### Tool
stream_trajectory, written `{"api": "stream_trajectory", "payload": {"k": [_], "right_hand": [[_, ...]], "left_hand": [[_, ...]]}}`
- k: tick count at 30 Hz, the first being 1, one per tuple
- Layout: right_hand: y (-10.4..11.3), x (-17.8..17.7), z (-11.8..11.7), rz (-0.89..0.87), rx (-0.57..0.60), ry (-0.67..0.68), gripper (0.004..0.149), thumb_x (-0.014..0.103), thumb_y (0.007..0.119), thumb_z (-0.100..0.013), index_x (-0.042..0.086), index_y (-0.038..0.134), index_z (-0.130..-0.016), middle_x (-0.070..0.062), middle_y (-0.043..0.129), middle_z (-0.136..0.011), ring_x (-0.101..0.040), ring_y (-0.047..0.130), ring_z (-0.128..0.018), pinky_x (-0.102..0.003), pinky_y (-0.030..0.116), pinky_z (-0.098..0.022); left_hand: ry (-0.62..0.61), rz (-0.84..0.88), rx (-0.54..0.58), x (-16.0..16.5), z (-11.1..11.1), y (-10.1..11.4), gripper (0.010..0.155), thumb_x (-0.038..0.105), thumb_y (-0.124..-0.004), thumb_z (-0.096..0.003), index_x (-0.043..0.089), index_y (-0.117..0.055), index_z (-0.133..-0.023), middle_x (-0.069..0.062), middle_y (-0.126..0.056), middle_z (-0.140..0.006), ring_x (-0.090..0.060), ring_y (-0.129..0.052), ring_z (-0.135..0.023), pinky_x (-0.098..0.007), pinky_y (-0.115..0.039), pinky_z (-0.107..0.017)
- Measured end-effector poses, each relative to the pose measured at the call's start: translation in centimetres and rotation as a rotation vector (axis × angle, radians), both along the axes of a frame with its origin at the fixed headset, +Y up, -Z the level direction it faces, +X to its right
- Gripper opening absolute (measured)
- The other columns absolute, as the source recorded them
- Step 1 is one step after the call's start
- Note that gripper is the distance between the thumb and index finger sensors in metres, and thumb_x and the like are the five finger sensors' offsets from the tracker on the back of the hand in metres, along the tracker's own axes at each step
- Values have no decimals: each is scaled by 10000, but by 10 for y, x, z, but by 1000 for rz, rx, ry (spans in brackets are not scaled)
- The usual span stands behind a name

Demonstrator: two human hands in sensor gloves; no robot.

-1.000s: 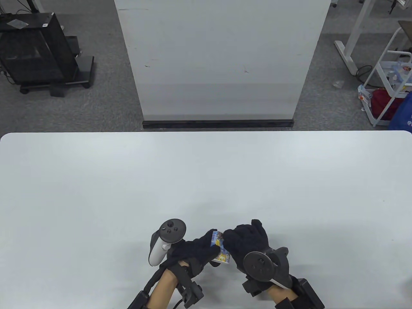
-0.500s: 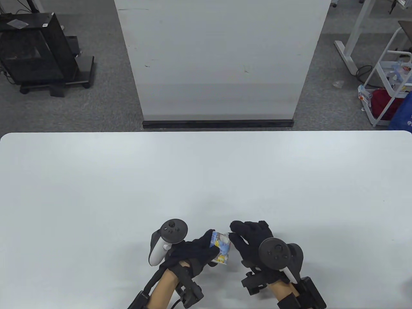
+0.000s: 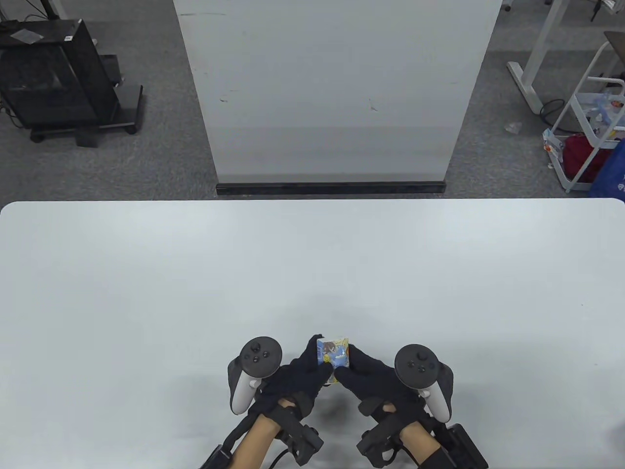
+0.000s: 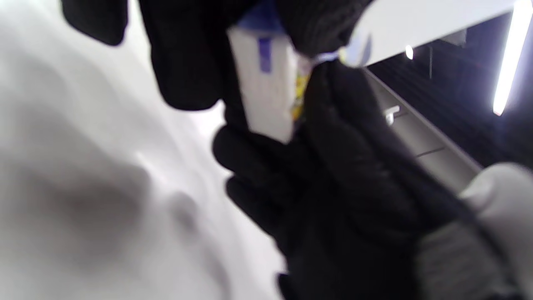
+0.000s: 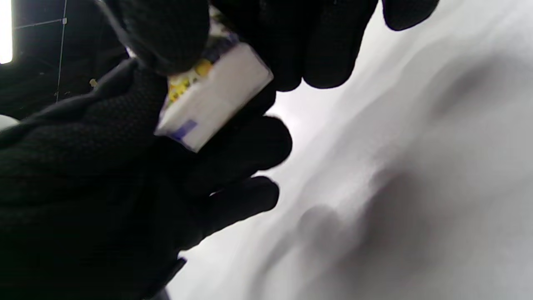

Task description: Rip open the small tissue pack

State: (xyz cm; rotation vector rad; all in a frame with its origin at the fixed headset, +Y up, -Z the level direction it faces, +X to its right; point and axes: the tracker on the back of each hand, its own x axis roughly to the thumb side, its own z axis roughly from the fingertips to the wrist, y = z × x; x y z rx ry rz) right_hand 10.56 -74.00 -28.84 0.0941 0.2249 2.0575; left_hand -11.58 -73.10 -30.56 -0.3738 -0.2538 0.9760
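Note:
A small tissue pack [image 3: 333, 353], blue and yellow with a cartoon print, is held upright between both hands above the near middle of the white table [image 3: 312, 273]. My left hand [image 3: 305, 371] grips its left side and my right hand [image 3: 361, 373] grips its right side. In the left wrist view the pack's white side [image 4: 266, 89] shows between black gloved fingers [image 4: 187, 62]. In the right wrist view the pack [image 5: 212, 98] sits tilted, held by fingers of both gloves.
A white panel [image 3: 337, 93] stands beyond the table's far edge. A black cart [image 3: 58, 78] is on the floor at far left and a white wire rack [image 3: 593, 127] at far right.
My right hand turned over and came back onto the pack's right side. The pack rose and turned upright, and both hands moved slightly toward the table's middle.

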Motion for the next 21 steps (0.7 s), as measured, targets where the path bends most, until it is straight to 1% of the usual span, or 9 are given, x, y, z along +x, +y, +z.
{"api": "stream_trajectory", "payload": {"k": [2,6,8,10,13,14,16,20,21], "right_hand": [[0,2,-1,-8,1,-1,681,437,848,-472,147,693,-1069,-29,863,-942,-291,861,-867,-605,572,-731],[3,7,-3,-1,26,-18,624,412,874,-469,176,748,-1032,2,903,-885,-262,896,-819,-599,587,-728],[6,12,-2,36,61,-31,607,409,881,-468,181,768,-1020,3,913,-868,-261,906,-801,-601,590,-724],[11,21,-4,88,87,-66,602,403,883,-471,174,776,-1017,-9,919,-861,-270,906,-794,-605,587,-724],[17,38,-7,245,106,-145,595,394,882,-471,170,786,-1014,-20,921,-859,-283,903,-791,-609,580,-723],[18,45,-7,306,120,-184,593,390,881,-475,169,786,-1017,-25,919,-861,-289,897,-794,-611,575,-724],[20,63,-13,473,124,-268,589,387,878,-478,170,789,-1018,-32,914,-864,-297,890,-797,-615,564,-727],[19,91,-21,646,61,-374,585,375,870,-490,172,780,-1031,-41,899,-882,-311,867,-820,-623,544,-733],[18,98,-23,672,17,-378,584,373,866,-495,174,775,-1037,-44,890,-890,-315,858,-827,-626,538,-734]], "left_hand": [[-6,-70,51,3,2,3,688,361,-665,-532,126,-342,-1093,-22,-854,-972,-355,-880,-868,-644,-565,-720],[19,-255,164,8,7,13,678,398,-689,-527,148,-413,-1093,-39,-915,-923,-374,-897,-844,-634,-578,-716],[22,-325,206,9,8,14,661,408,-704,-531,160,-449,-1089,-46,-942,-873,-372,-901,-833,-635,-577,-715],[50,-415,279,8,10,16,650,406,-709,-537,177,-461,-1092,-63,-925,-890,-390,-883,-842,-647,-560,-719],[91,-546,361,4,8,19,701,470,-723,-523,194,-442,-1102,-92,-851,-975,-409,-841,-883,-660,-534,-726],[113,-590,394,1,8,20,689,494,-732,-516,263,-461,-1106,-113,-830,-1004,-425,-812,-910,-670,-516,-731],[152,-666,444,-5,4,21,689,531,-739,-504,317,-471,-1101,-116,-849,-996,-427,-818,-909,-671,-520,-730],[189,-745,454,-15,-3,19,702,580,-744,-484,405,-466,-1104,-154,-644,-1137,-482,-633,-1027,-720,-420,-741],[194,-766,444,-17,-5,16,709,588,-742,-482,409,-459,-1107,-152,-585,-1165,-495,-582,-1048,-729,-390,-743]]}}
